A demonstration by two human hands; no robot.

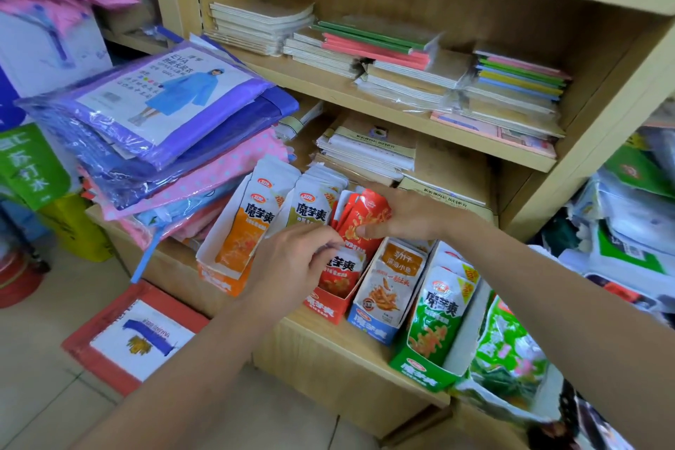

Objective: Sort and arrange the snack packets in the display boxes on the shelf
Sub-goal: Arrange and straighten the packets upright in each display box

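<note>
A row of display boxes stands on the low wooden shelf (328, 343). From the left come an orange box (215, 276) with orange packets (243, 230), olive-green packets (310, 208), a red box (325, 305), a blue box (372, 325) and a green box (420, 371). My right hand (405, 214) grips a bunch of red packets (365, 219) upright above the red box. My left hand (296, 259) pinches the top of a red packet (343, 272) standing in that box.
Stacked raincoat packs (160, 113) lie left of the boxes and lean over the orange one. Notebook piles (383, 51) fill the shelves above and behind. A green bag (511, 351) lies at the right. A red-framed pack (135, 336) rests on the floor tiles.
</note>
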